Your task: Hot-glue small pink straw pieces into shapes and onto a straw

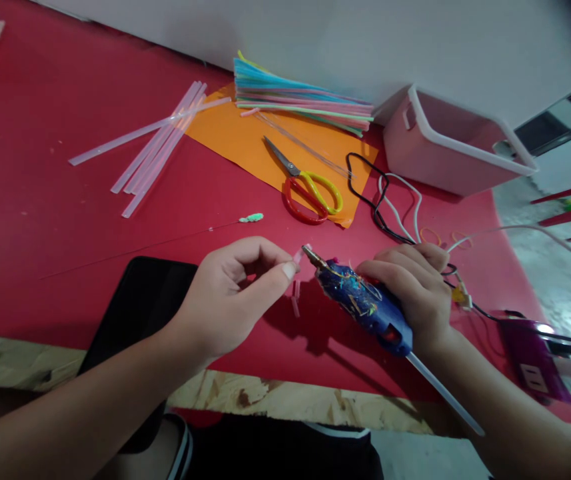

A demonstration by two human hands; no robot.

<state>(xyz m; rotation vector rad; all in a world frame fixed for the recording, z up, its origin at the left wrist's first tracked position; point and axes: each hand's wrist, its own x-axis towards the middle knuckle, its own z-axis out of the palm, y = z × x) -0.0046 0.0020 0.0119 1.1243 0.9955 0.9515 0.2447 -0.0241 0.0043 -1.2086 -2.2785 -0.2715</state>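
Observation:
My left hand (pixel 240 290) pinches a small pink piece (pixel 299 256) between thumb and forefinger. My right hand (pixel 412 287) is wrapped round a blue glue gun (pixel 362 303), whose metal nozzle touches or nearly touches the pink piece. A translucent glue stick (pixel 445 393) sticks out of the gun's rear. Just below my left fingertips, short pink pieces (pixel 296 298) lie on the red table (pixel 30 200). Beyond my hands is a thin stem (pixel 165 240) with a green fuzzy tip (pixel 252 218).
Red-and-yellow scissors (pixel 292 169) lie on orange paper (pixel 245 143), beside pipe cleaners (pixel 300 97). Glue sticks (pixel 162 147) are at the left. A pink bin (pixel 430 150), cables (pixel 382 213) and a purple power strip (pixel 532 360) stand right. A black phone (pixel 138 307) lies under my left forearm.

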